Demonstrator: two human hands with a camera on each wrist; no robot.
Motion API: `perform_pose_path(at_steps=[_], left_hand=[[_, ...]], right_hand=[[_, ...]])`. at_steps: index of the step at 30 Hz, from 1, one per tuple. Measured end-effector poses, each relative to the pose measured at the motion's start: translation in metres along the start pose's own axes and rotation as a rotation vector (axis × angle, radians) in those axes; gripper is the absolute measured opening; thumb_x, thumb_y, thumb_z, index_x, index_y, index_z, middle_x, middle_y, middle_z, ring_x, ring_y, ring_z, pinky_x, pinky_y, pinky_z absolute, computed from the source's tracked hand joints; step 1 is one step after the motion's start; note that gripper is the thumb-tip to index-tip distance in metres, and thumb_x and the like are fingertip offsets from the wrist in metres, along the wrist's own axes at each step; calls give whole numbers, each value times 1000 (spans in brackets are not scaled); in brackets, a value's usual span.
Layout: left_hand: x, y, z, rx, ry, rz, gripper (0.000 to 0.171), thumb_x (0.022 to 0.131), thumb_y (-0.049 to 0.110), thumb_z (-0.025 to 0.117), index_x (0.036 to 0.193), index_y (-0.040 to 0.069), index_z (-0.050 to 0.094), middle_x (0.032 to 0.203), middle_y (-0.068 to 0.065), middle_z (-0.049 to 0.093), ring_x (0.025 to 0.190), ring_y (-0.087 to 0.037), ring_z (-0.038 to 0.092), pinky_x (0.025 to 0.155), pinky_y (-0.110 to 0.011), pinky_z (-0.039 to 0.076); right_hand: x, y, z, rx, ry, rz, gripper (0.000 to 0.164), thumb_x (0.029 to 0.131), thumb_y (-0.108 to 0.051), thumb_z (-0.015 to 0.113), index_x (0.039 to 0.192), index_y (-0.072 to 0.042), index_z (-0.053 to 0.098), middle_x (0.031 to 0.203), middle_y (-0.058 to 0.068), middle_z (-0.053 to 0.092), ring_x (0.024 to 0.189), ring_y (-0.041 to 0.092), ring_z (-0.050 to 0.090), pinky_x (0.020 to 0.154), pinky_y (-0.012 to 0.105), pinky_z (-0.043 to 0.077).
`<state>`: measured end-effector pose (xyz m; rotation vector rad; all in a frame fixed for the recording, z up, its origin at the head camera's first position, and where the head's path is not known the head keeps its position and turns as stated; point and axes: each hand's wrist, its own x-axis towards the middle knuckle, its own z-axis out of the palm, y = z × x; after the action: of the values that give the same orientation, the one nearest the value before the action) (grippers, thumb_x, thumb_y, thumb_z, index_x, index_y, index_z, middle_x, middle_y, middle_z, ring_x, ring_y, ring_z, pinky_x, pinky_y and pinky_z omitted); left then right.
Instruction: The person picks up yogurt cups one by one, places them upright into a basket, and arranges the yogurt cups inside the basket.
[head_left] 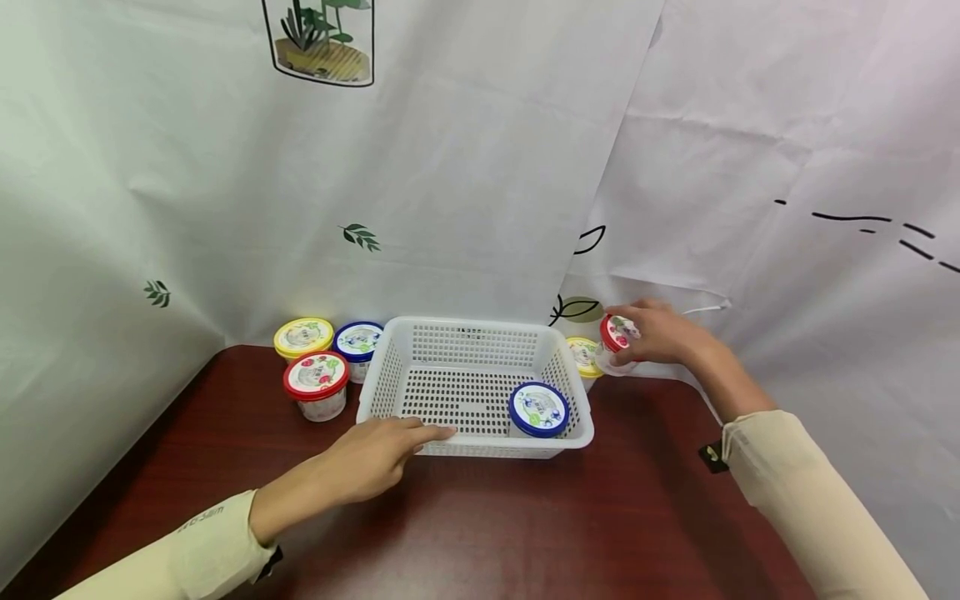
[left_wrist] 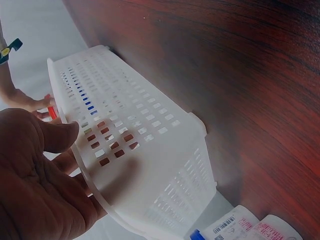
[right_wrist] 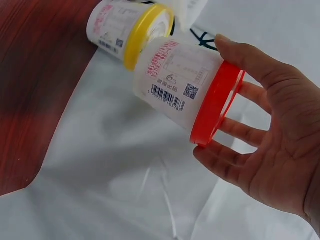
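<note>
My left hand [head_left: 367,458] grips the near rim of a white plastic basket [head_left: 487,447]. In the left wrist view its thumb lies outside the wall, and its fingers show inside through the holes. A tub with a blue lid [head_left: 538,410] stands in the basket's near right corner. Beyond the basket's right side, my right hand [head_left: 663,333] holds a tub with a red lid [right_wrist: 175,80], thumb and fingers spread around the lid's edge. That tub is tilted, above the table's back edge. Close beside it stands a tub with a yellow lid [head_left: 585,358], partly hidden by the basket.
Left of the basket are a yellow-lidded tub [head_left: 303,335], a blue-lidded tub [head_left: 360,340] and a red-lidded tub [head_left: 317,383], grouped closely. A pale printed cloth [head_left: 465,208] hangs behind the dark red wooden table [head_left: 525,525].
</note>
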<state>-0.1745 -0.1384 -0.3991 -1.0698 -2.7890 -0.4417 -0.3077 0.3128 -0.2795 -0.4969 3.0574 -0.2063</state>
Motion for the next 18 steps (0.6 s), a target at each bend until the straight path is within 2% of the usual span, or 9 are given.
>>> perform_pose_path(at_steps=[5,9,18], left_hand=[[0,0,-1,4,-1,-3,62,100,-1,68,153,33,72,126,-3,81,99,-21,75,74,-31,54],[-1,0,-1,1,0,-8,61,101,0,69,153,33,72,129,-3,82,101,-22,76,74,-31,54],[0,0,0,1,-5,-9,61,101,0,69,154,32,71,131,-4,82,103,-22,76,76,-32,55]], right_hand=[[0,-12,-4,26,-8,-20,93,86,-40,94,167,-14,56,167,35,46,151,61,45,118,77,45],[0,-22,-5,22,-2,-59,93,85,-41,95,166,-15,56,166,34,49,149,59,48,116,75,48],[4,-39,6,-12,5,-95,93,86,-39,94,168,-18,55,167,33,49,149,61,48,117,78,47]])
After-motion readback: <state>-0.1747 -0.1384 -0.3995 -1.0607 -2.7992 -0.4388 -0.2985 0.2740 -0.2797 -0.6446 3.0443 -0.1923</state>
